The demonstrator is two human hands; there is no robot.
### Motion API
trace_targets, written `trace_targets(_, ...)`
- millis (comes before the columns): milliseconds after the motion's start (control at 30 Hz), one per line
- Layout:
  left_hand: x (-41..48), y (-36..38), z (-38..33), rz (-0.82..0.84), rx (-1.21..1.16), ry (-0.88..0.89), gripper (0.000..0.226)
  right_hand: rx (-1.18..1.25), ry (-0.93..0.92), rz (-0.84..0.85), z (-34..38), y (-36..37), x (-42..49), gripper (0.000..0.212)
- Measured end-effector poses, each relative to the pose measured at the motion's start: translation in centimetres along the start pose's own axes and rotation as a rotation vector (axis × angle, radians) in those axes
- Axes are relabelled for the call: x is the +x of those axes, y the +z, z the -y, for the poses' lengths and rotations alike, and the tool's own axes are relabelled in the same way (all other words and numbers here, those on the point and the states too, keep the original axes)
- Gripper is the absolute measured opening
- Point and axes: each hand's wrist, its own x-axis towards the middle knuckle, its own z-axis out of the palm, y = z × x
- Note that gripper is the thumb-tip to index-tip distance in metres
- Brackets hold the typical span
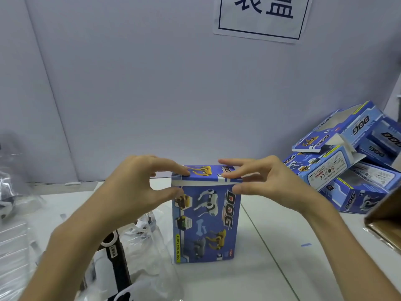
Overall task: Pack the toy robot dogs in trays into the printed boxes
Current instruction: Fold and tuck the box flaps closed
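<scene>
Blue printed box stands upright on the white table, centre of frame, front face with "DOG" lettering and dog pictures toward the camera. Top flap is folded down flat, with a thin white strip showing along its front edge.

Left hand comes in from lower left. Its fingertips rest on the left end of the top flap and its thumb is against the box's upper left front corner, so it pinches that edge with a narrow gap between fingers and thumb. Right hand comes in from lower right and mirrors it: fingertips on the right end of the flap, thumb on the upper right front, pinching the edge. Its remaining fingers are spread loosely above.

Lower left of frame: clear plastic trays lie on the table, just beside the box's left side. A white toy dog shows through the plastic, with a black-and-white part below it; details unclear. More clear plastic at the far left edge is blurred.

Right of frame: pile of boxes in the same blue print, stacked crooked against the wall, some with open flaps, well apart from the held box. A brown carton corner pokes in at the right edge, in front of the pile. A small blue mark is on the table right of the box.

Upper right: white paper sign with dark characters on the grey wall, cut off by the top of the frame.
</scene>
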Motion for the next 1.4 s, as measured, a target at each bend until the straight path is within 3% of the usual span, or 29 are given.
trace_targets(133,0.1,1.0,0.4,-0.059,-0.063,-0.008,0.038,0.102,-0.035,-0.179,-1.6,0.8,0.5,0.04)
trace_targets(300,0.3,1.4,0.8,-0.075,-0.072,-0.025,0.041,0.142,-0.051,-0.177,-2.7,0.7,1.1,0.038)
trace_targets(400,0.3,1.7,0.6,-0.06,-0.073,-0.017,0.047,-0.045,-0.047,-0.249,-2.6,0.9,1.1,0.025)
trace_targets(500,0.5,2.7,-0.2,-0.067,-0.055,0.057,0.051,-0.347,-0.112,-0.332,-1.6,1.4,1.4,0.034)
trace_targets(600,0.7,3.1,-0.5,-0.09,-0.028,0.127,0.046,-0.213,-0.173,-0.371,0.0,3.5,1.9,0.024)
trace_targets(800,0.8,3.0,0.1,-0.085,-0.029,0.146,0.041,-0.138,0.031,-0.307,0.2,6.2,2.4,0.065)
trace_targets(967,0.8,3.1,0.3,-0.077,-0.045,0.147,0.035,-0.209,-0.139,-0.223,-0.8,5.2,1.8,0.026)
trace_targets(1167,0.8,2.9,0.6,-0.054,-0.118,0.111,0.036,-0.187,-0.335,-0.366,-2.1,6.2,1.5,0.031)
trace_targets(1400,0.7,2.6,0.4,-0.03,-0.094,0.104,0.035,-0.135,-0.36,-0.415,-2.0,6.5,1.7,0.032)
